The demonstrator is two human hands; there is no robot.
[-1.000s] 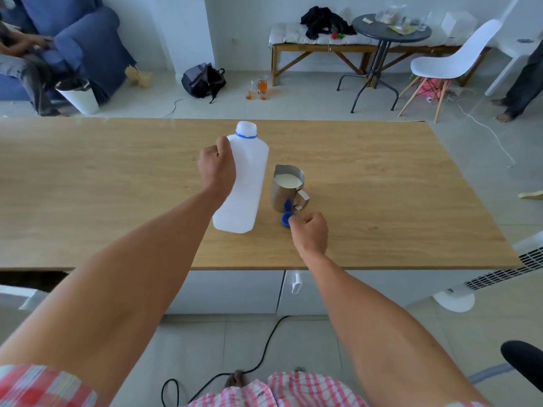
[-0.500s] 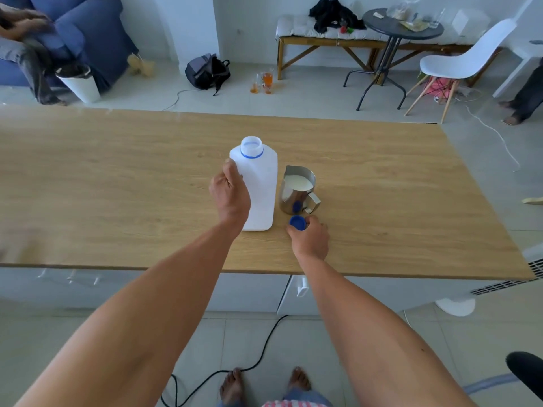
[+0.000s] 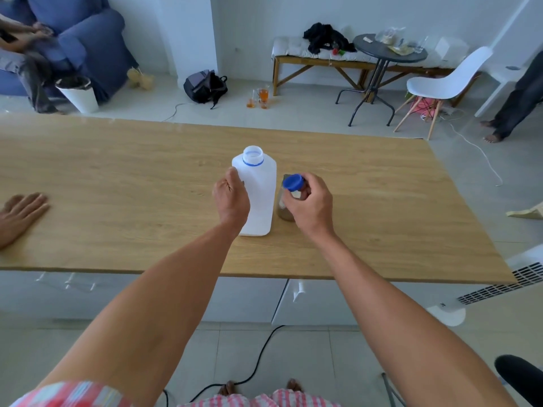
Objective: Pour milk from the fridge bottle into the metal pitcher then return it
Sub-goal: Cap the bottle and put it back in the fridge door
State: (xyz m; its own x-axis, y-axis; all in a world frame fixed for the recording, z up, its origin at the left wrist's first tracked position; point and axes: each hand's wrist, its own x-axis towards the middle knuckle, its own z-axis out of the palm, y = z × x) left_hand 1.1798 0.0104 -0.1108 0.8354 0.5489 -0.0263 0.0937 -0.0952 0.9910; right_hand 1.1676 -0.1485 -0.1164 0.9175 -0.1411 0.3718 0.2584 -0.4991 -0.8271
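A white plastic milk bottle (image 3: 260,195) with a blue neck ring stands upright and uncapped in the middle of the wooden table (image 3: 117,177). My left hand (image 3: 231,198) grips its left side. Just right of the bottle stands the metal pitcher (image 3: 284,208), mostly hidden behind my right hand (image 3: 311,202). That hand holds the blue bottle cap (image 3: 293,182) between its fingertips, lifted above the pitcher and right of the bottle's mouth.
Another person's hand (image 3: 22,211) rests flat on the table's left edge. Beyond the table are a backpack (image 3: 205,86), glasses of drink (image 3: 258,98) on the floor, a round table (image 3: 388,51) and a white chair (image 3: 449,80). A cable (image 3: 258,359) runs by my feet.
My right hand has picked the blue cap up off the table and raised it above the pitcher. The bottle now stands upright under my left hand. Another person's hand has appeared at the left.
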